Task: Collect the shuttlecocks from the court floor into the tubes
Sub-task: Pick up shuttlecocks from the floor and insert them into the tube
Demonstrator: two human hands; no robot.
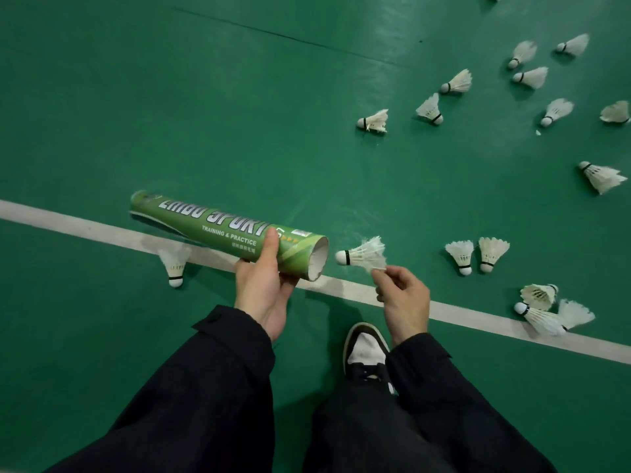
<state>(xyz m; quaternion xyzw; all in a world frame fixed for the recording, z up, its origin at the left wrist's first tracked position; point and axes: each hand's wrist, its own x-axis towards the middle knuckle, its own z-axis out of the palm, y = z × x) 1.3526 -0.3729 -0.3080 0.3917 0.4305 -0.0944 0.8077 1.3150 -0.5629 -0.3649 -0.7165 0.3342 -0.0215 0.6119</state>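
Note:
My left hand (264, 285) grips a green cardboard tube (218, 228) near its open end, which points right. My right hand (403, 298) pinches a white shuttlecock (362, 256) by its feathers, cork end aimed at the tube's mouth and a short gap away from it. One shuttlecock (174, 266) lies on the floor under the tube, cork toward me. A pair of shuttlecocks (478, 256) lies just right of my right hand.
Several more shuttlecocks are scattered over the green court floor (239, 114) at upper right and right, with a small cluster (546, 308) on the white line (68, 221). My black-and-white shoe (365, 349) and dark trouser legs fill the bottom.

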